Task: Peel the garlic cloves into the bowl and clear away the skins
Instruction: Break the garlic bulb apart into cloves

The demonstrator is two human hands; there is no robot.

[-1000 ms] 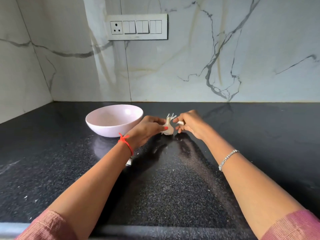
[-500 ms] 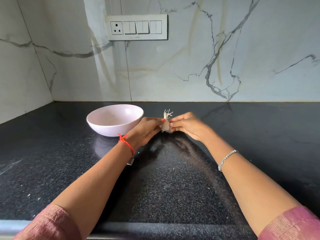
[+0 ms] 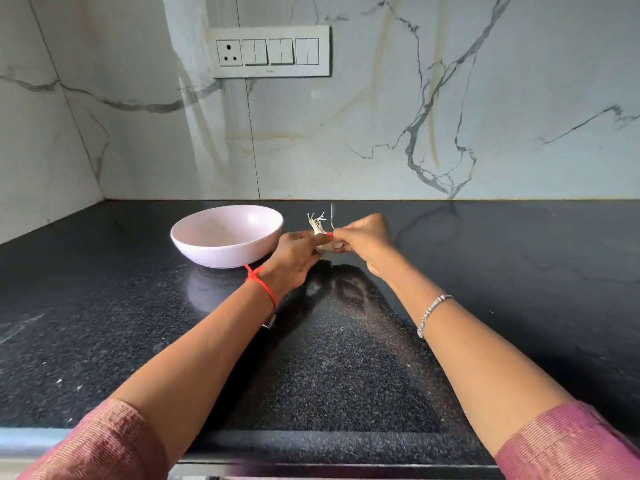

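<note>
Both hands meet at mid-scene above a black speckled counter (image 3: 346,375). Left hand (image 3: 298,252) pinches a garlic bulb (image 3: 318,227) from the left with curled fingers, while the right hand (image 3: 363,242) pinches it from the right. The bulb is held between the fingertips, off the counter, just right of a pale pink bowl (image 3: 221,254) and apart from it. Its dry root tuft sticks up above the fingers, and a thin pale strand (image 3: 332,216) rises beside the right fingertips. Fingers hide most of the bulb. Whether the strand is skin or stem is hard to tell.
</note>
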